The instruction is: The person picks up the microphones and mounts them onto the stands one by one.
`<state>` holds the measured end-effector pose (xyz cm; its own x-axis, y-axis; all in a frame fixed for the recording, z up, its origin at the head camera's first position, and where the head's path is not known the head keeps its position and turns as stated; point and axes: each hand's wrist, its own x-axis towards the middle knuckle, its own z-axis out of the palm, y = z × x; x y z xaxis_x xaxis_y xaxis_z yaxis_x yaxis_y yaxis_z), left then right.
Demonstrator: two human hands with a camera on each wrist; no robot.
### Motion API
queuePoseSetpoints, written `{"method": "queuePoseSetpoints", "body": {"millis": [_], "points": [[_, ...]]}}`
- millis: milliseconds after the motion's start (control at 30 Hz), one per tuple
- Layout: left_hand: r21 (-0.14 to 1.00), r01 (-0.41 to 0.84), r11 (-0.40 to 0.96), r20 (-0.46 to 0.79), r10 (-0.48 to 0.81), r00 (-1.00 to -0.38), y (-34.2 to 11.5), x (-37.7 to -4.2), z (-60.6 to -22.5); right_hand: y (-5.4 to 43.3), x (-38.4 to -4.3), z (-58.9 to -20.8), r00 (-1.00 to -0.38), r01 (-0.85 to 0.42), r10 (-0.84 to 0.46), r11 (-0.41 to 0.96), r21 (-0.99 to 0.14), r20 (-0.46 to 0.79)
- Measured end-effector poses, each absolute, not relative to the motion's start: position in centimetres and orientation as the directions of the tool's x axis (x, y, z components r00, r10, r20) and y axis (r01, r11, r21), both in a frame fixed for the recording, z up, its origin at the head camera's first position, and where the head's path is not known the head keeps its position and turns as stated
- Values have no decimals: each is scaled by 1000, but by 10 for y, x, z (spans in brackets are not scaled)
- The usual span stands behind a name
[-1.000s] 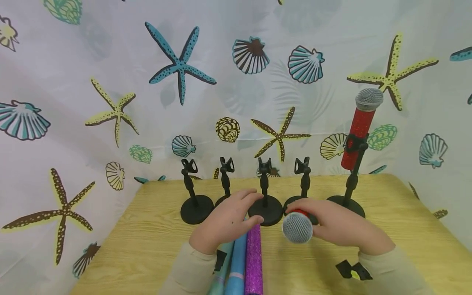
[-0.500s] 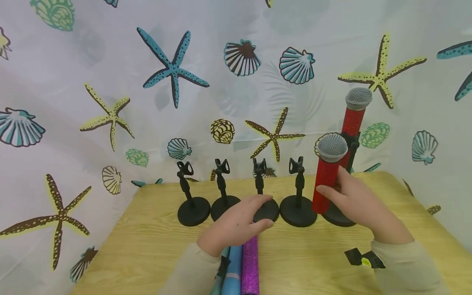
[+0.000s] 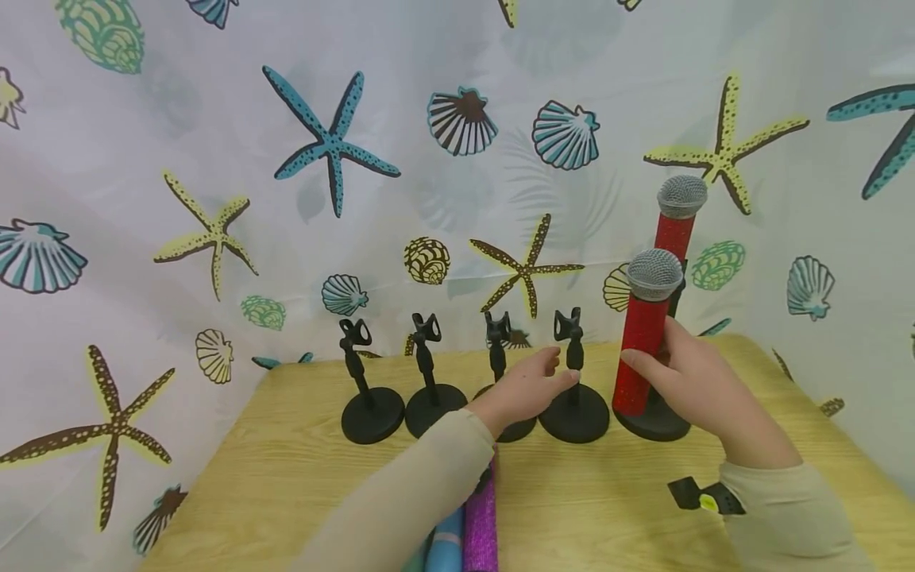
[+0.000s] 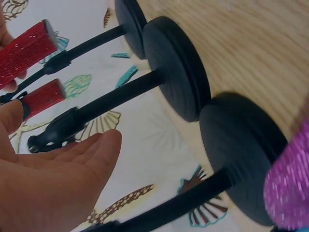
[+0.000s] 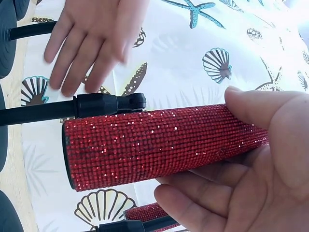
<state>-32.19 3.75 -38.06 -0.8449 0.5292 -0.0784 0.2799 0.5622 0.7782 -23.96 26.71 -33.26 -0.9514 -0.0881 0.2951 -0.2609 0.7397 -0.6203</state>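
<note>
Well inside the table's (image 3: 808,417) sides, right fingers (image 5: 207,191) grip a microphone (image 3: 641,338).

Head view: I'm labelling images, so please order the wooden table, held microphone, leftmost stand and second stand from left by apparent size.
1. Wooden table
2. Held microphone
3. Leftmost stand and second stand from left: they look alike, so I leave them unranked.

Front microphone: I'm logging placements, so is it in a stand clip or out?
Out: the right hand holds the front microphone, with nothing but fingers round its visible length in the right wrist view.
</note>
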Motion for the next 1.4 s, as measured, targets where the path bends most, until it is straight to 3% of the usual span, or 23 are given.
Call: {"method": "queuePoseSetpoints", "body": {"millis": [333,533,667,833,1100,1400], "points": [[742,312,593,4,461,-887,70,-340,-387,267,-242,-333,-964,-230,-83,742,-630,254],[527,460,715,71,502,-862,67,-341,-385,265,-242,-332,-965,-230,-88,739,-634,247],[406,558,723,112,567,-816,53,-333,-381,261,-243,-331,-966,-229,-90,737,-636,244],[391,623,677,142,624,-768,37,-317,-382,255,-243,-333,-967,-232,-108,743,-628,229],[379,650,658,128,659,-741,20,-297,-382,238,-248,-350,-958,-276,-138,696,-663,253],[345,655,672,78,675,-734,5,-280,-378,217,-270,-361,-959,-284,-118,450,-847,259]]}}
